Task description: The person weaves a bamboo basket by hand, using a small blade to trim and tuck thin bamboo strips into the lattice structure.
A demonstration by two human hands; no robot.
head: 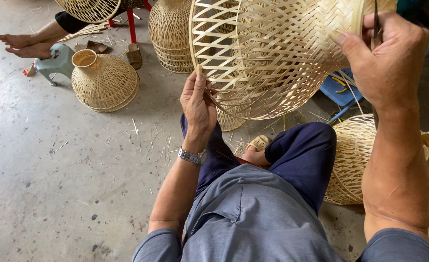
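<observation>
Woven bamboo basket (pixel 268 53) held up over lap: left hand (pixel 198 104) grips its near rim; right hand (pixel 386 58) pinches far-right rim, clasping a thin dark tool (pixel 375 24).

Even soft daylight, faint shadows, sharp focus.

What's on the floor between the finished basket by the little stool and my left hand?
In the head view, only bare concrete floor strewn with thin bamboo slivers separates the finished basket from the left hand; no tool or other basket lies there.
</observation>
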